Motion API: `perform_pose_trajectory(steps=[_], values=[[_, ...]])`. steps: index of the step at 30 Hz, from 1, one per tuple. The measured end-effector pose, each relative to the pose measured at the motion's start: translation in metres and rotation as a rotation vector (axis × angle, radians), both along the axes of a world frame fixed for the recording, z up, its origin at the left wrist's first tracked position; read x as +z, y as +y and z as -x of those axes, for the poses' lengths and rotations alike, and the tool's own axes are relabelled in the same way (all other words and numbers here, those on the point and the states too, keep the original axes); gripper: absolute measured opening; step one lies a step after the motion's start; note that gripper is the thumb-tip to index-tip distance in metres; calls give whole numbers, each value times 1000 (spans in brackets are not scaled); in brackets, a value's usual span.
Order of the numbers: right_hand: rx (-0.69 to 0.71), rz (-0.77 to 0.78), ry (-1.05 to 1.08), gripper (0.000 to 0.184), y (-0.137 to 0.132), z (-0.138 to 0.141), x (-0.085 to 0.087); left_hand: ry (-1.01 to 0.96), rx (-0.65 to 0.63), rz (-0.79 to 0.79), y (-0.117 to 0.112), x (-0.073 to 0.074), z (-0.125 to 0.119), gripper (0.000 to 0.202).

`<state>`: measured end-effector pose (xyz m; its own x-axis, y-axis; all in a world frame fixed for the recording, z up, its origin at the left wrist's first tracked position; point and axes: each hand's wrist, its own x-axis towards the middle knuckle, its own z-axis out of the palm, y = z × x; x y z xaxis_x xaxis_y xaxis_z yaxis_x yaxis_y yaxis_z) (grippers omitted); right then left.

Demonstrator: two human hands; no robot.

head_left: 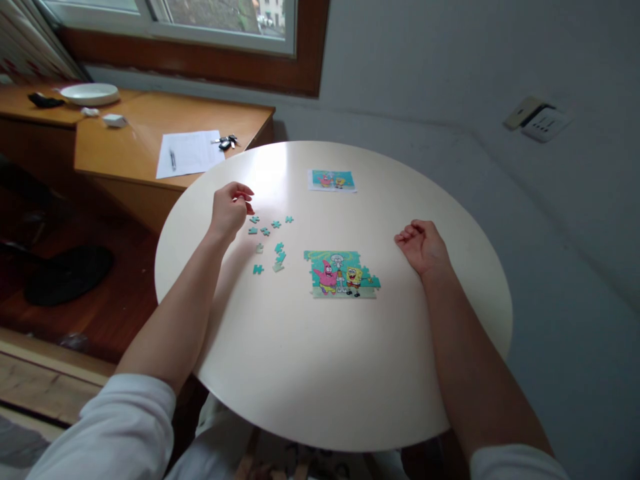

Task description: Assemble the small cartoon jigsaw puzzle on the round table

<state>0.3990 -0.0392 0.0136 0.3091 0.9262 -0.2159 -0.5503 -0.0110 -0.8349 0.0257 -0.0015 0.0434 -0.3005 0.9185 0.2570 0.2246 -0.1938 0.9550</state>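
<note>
Left hand [230, 209], fingers loosely parted, hovers beside loose jigsaw pieces [276, 225]. Right hand [423, 247], half-open, sits right of the partial SpongeBob puzzle [327, 276].

Left hand [231, 209] and right hand [424, 247] curl loosely, well apart.

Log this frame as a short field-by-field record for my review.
left hand: loosely curled beside the loose pieces; grip unclear
right hand: loosely curled, right of the puzzle
puzzle: partly assembled, cartoon figures, on the white table
loose pieces: scattered left of the puzzle
printed picture: beyond the puzzle
side desk: holds paper, pen and keys
</note>
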Motion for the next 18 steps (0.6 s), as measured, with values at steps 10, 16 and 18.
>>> perform_pose_trajectory(steps=[10, 16, 18], values=[[-11, -2, 0, 22, -1, 1, 1, 50, -27, -34, -4, 5, -2, 25], [-4, -7, 1, 24, 0, -1, -1, 108, -23, -18, -6, 7, -2, 27], [-5, -6, -3, 24, 0, -1, -1, 110, -29, -13, -6, 6, -1, 26]])
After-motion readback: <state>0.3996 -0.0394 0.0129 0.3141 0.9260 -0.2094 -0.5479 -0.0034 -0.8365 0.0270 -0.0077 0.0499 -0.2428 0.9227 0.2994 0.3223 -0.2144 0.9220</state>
